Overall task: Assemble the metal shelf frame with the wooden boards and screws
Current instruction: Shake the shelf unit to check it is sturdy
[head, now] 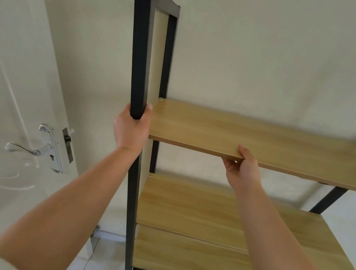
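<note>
Both hands are engaged on the shelf: the left hand (131, 127) is wrapped around the front black upright (141, 48) of the metal frame, while the right hand (243, 164) pinches the near edge of the upper wooden board (260, 140), thumb on top and fingers beneath. That board is held roughly level, its long axis running rightward from the upright, its left end touching the post nearest the left hand, with a screw (161, 99) visible at its far left corner. Two lower boards (195, 225) are seen below, and a white door (22, 95) stands to the left.
</note>
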